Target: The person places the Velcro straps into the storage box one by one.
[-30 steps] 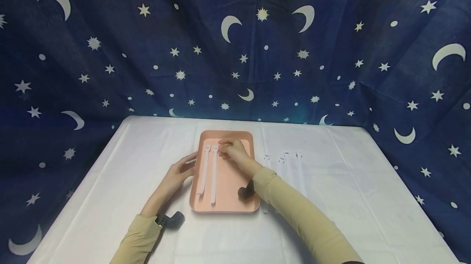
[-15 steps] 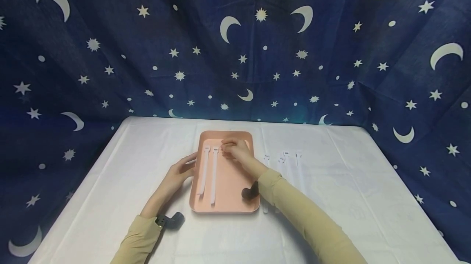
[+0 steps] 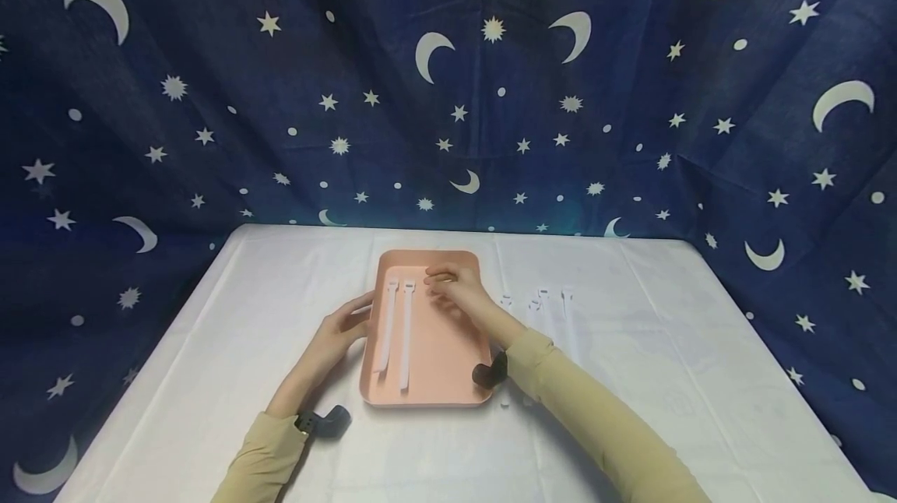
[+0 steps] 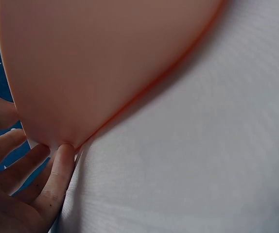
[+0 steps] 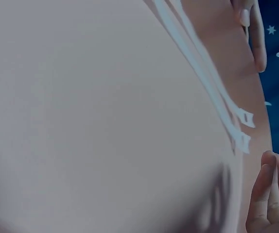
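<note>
Two white straps with slotted square heads, the left strap point(image 3: 388, 332) and the right strap point(image 3: 406, 339), lie side by side in a pink tray point(image 3: 444, 378). Their heads point to the tray's far end; the right wrist view shows the slots in the strap heads point(image 5: 246, 119) clearly. Over the far right part of the tray is my right hand point(image 3: 459, 291), fingers loosely bent and holding nothing. My left hand point(image 3: 339, 333) rests against the tray's left side. In the left wrist view, its fingertips touch the outer tray wall point(image 4: 91, 63).
Several more white straps point(image 3: 571, 324) lie on the white tablecloth right of the tray, partly hidden by my right forearm. A dark blue curtain point(image 3: 392, 59) with moons and stars hangs behind the table.
My right hand has drawn slightly to the right, away from the strap heads. My left hand, the tray and both straps in it keep their places.
</note>
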{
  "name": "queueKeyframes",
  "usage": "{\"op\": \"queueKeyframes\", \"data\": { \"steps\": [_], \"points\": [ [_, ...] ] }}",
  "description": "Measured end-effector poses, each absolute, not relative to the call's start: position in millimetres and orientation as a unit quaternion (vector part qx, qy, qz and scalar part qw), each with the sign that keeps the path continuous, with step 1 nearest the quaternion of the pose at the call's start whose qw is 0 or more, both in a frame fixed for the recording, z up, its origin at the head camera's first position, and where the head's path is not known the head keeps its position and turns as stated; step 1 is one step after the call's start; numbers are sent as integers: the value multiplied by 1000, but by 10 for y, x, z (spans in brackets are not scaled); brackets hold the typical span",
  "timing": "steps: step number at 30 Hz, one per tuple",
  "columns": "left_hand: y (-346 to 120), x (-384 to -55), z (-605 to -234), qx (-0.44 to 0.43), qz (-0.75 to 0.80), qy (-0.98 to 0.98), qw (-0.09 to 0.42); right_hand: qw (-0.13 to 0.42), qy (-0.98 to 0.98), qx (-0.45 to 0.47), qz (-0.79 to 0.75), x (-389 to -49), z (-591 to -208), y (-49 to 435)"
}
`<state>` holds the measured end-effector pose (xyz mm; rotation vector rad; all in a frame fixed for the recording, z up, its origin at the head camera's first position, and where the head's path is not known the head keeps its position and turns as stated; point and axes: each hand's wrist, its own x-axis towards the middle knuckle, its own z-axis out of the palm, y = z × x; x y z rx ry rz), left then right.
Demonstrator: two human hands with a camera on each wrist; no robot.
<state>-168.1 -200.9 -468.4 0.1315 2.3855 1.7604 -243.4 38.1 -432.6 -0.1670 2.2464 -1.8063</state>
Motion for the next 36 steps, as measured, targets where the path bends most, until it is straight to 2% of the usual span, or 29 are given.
{"op": "queueKeyframes", "data": {
  "steps": [23, 36],
  "points": [
    [-2010, -1685, -4700, 46, 594, 799, 83, 97, 766, -143, -619, -2166, -4073, 904],
    [-2006, -1696, -4703, 43, 595, 798, 87, 106, 763, -169, -615, -1985, -3991, 1189]
  ]
}}
